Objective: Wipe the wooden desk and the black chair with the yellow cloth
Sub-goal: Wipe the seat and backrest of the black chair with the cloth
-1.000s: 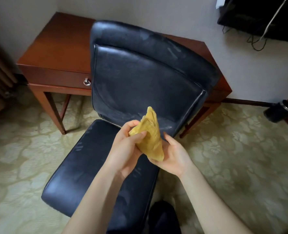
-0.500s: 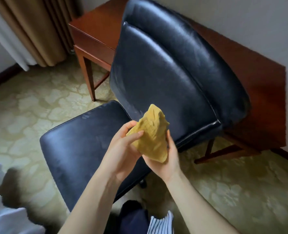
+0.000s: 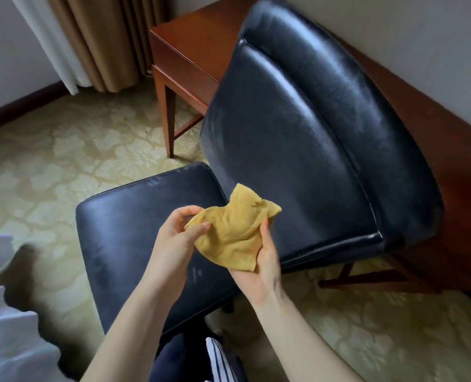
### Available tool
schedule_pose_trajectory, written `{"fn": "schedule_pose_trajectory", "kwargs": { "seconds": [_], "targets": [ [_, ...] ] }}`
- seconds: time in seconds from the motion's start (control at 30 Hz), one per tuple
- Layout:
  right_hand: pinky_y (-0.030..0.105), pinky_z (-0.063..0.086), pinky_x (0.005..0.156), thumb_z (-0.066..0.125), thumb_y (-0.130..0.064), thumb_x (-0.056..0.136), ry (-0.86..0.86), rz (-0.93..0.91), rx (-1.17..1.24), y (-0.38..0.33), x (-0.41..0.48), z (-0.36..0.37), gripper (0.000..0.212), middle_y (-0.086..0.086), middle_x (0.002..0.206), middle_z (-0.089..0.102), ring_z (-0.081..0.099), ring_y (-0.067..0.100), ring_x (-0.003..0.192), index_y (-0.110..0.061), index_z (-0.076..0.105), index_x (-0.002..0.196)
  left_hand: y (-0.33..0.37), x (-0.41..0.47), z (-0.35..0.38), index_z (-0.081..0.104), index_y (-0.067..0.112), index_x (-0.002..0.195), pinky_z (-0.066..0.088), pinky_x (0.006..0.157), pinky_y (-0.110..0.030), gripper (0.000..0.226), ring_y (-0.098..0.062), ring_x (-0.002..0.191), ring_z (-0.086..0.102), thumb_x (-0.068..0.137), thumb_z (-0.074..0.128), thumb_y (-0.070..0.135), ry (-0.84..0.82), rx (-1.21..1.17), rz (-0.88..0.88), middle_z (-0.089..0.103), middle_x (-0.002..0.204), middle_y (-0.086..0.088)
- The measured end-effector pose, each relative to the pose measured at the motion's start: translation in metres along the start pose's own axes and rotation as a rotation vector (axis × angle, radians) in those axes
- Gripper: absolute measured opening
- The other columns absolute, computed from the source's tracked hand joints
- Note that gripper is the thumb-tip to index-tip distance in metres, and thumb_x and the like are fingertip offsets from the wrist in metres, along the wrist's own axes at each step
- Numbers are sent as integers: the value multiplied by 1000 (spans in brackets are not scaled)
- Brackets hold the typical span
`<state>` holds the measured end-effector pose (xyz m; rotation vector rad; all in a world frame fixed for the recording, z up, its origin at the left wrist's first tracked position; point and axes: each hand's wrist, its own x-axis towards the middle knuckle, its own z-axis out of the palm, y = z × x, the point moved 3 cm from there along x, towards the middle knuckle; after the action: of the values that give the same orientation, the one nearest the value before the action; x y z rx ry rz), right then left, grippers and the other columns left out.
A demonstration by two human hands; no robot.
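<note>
A crumpled yellow cloth (image 3: 233,230) hangs in the air above the seat of the black leather chair (image 3: 297,128). My left hand (image 3: 176,241) pinches the cloth's left corner between thumb and fingers. My right hand (image 3: 261,260) cups the cloth from below and the right, its thumb lying along the cloth's edge. The chair's padded back stands just behind the cloth and hides much of the wooden desk (image 3: 190,48), which runs along the wall from the top centre to the right edge.
Brown curtains (image 3: 102,40) hang at the top left beside the desk's end. Patterned beige carpet (image 3: 49,166) covers the floor. White bedding (image 3: 5,326) fills the lower left corner. My dark and striped clothing shows at the bottom centre.
The view has swung left and nearer the chair. My hands have spread the bunched, upright cloth wider between them. The curtains and bedding have come into view.
</note>
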<state>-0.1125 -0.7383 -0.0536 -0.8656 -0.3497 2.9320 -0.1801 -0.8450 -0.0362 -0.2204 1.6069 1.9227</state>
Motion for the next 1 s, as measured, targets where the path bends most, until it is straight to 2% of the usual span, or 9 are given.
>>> {"fn": "schedule_pose_trajectory", "kwargs": {
  "seconds": [0.1,0.2,0.33,0.4,0.53,0.63,0.7,0.77,1.0],
  "targets": [
    [51,49,94,43,-40,95,84,30,-155,-12,12,11,46,18,127,60,61,35,111,-9,64,123,7,18,0,64,23,92,50,73,-34,22,-20,91,63,88,58,2,-23,35,16,68,97,-6],
    [48,43,102,32,-43,100,190,-77,-293,-37,18,25,47,14,126,61,59,31,115,-16,67,118,13,39,8,66,21,97,51,88,-42,22,-25,103,63,88,58,2,-112,44,8,69,104,-6],
    [43,48,96,36,-45,97,255,-329,-508,-80,15,73,44,7,115,69,65,23,107,-17,64,116,18,61,21,63,27,112,45,76,-15,29,-3,105,60,91,57,8,-273,85,13,66,114,9],
    [35,48,95,38,-41,98,280,-522,-722,-108,15,104,38,0,114,69,64,15,107,-18,59,119,14,70,22,59,28,120,40,73,-14,31,-1,106,55,92,57,14,-290,132,-9,60,121,11],
    [22,48,88,46,-36,98,358,-991,-1519,-145,26,161,23,-12,92,70,63,2,93,-25,63,107,-5,82,11,57,25,124,38,81,-18,33,-8,115,52,93,57,16,-273,153,-49,56,128,6],
    [26,38,101,47,-24,94,139,-1200,-2474,-142,58,170,28,3,102,69,60,23,102,-27,64,115,-20,85,6,55,24,128,35,82,-19,37,-8,118,50,93,57,16,-252,174,-86,54,130,5],
    [43,34,103,56,-21,85,-276,-1077,-3091,-128,100,129,34,9,111,66,58,34,108,-15,63,118,-42,85,2,52,24,131,34,83,-18,40,-6,118,48,93,57,18,-227,147,-141,52,133,5],
    [51,29,105,70,-19,75,-487,-867,-3392,-124,120,85,37,14,115,64,55,41,112,-11,66,111,-51,83,4,51,25,133,31,87,-19,41,-5,115,47,93,57,19,-232,165,-159,50,135,5],
    [55,2,111,64,-31,83,-408,-430,-3790,-93,134,22,46,20,140,47,33,48,134,-13,61,125,-100,88,10,37,23,144,28,94,-15,61,-10,129,40,90,63,16,-241,221,-238,42,144,9]
  ]
}}
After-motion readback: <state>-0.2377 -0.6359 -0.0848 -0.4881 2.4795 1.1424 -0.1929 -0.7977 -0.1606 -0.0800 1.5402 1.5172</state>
